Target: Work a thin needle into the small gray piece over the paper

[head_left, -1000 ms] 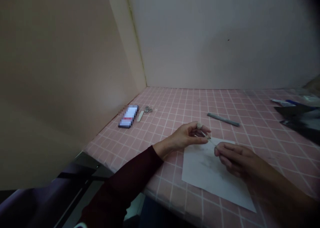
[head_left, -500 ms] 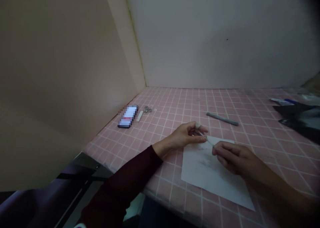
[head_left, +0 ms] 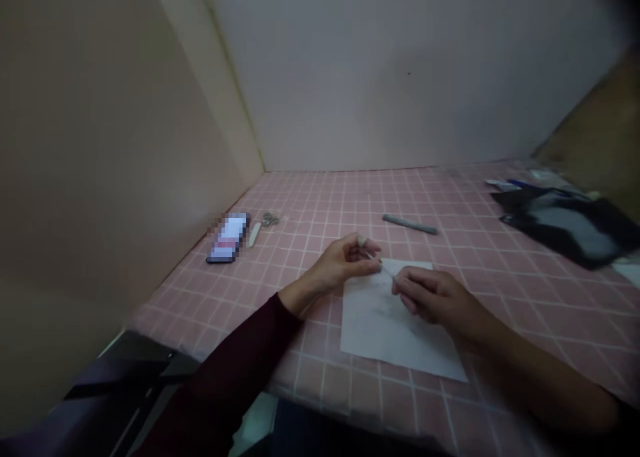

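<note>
Left hand (head_left: 345, 263): grip closed on a thin white stick (head_left: 379, 261), held between thumb and fingertips. Stick angles down and right, its far end at the curled right hand (head_left: 435, 298); whether that grip holds it, cannot tell. Both hands sit above a sheet of paper (head_left: 380, 330) on the pink grid tabletop (head_left: 320, 207).
</note>
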`<state>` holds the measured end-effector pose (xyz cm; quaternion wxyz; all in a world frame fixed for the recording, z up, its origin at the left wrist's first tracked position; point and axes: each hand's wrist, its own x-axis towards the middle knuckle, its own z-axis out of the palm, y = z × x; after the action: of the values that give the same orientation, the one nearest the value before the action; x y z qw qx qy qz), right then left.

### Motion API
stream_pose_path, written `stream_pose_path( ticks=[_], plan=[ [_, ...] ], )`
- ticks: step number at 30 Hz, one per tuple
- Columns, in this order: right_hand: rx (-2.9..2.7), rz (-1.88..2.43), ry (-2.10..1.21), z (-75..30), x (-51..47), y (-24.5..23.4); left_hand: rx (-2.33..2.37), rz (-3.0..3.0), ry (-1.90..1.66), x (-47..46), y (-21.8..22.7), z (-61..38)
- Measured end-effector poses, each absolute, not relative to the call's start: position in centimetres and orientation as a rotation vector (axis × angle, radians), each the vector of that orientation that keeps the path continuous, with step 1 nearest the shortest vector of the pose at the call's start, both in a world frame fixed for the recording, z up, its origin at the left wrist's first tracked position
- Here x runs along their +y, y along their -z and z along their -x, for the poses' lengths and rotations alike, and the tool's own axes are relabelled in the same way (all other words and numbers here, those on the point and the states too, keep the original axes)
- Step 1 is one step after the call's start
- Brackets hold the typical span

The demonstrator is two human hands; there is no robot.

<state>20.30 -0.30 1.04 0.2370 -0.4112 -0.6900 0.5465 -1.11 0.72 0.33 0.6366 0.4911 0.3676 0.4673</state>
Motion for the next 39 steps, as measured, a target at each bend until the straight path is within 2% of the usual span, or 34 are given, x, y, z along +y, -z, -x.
stream_pose_path(
  ticks=[2, 4, 6, 10, 12, 14, 17, 19, 22, 26, 28, 30, 33, 35, 37, 39],
  plan=[
    [-1.655, 1.122, -1.825, -20.3, -0.1, -1.4, 0.780, -1.156, -1.092, 0.8, -0.4, 1.2],
    [-1.645, 1.086, -1.891, -20.4, 0.1, -1.5, 0.763, -1.178, -1.077, 0.8, -0.6, 1.3],
    [-1.841, 1.048, -1.679, -20.4, 0.0, -1.4, 0.785, -1.175, -1.083, 0.7, -0.7, 1.2],
    [-2.210, 0.989, -0.926, -20.3, -0.5, -0.9, 0.914, -1.134, -1.070, 0.6, -0.6, 1.0],
    [-2.216, 0.992, -0.842, -20.2, -0.6, -0.9, 0.953, -1.122, -1.066, 0.7, -0.4, 1.0],
    [-2.100, 1.019, -1.099, -20.2, -0.4, -1.1, 0.929, -1.129, -1.084, 0.7, -0.4, 1.0],
    [-1.708, 1.044, -1.742, -20.4, -0.1, -1.5, 0.851, -1.158, -1.114, 0.7, -0.7, 1.0],
    [-1.526, 1.018, -1.976, -20.5, 0.0, -1.7, 0.828, -1.166, -1.117, 0.7, -1.0, 1.0],
    [-1.670, 0.996, -1.849, -20.5, -0.1, -1.7, 0.844, -1.165, -1.143, 0.6, -1.0, 1.0],
    [-2.133, 0.957, -1.043, -20.2, -0.6, -1.2, 0.940, -1.122, -1.133, 0.7, -0.5, 1.0],
    [-2.191, 0.944, -0.849, -20.1, -0.7, -1.2, 0.978, -1.086, -1.120, 0.7, -0.5, 0.9],
    [-2.130, 0.972, -1.000, -20.1, -0.7, -1.4, 0.975, -1.079, -1.128, 0.6, -0.8, 0.8],
    [-1.843, 1.027, -1.562, -20.4, -0.3, -1.9, 0.897, -1.131, -1.141, 0.6, -1.2, 0.8],
    [-1.694, 1.019, -1.812, -20.6, 0.0, -2.2, 0.847, -1.169, -1.119, 0.6, -1.4, 0.8],
    [-1.743, 0.983, -1.795, -20.7, 0.1, -2.1, 0.825, -1.188, -1.112, 0.6, -1.3, 0.9],
    [-1.937, 0.960, -1.512, -20.6, 0.0, -1.7, 0.841, -1.179, -1.128, 0.7, -1.0, 0.9]
  ],
)
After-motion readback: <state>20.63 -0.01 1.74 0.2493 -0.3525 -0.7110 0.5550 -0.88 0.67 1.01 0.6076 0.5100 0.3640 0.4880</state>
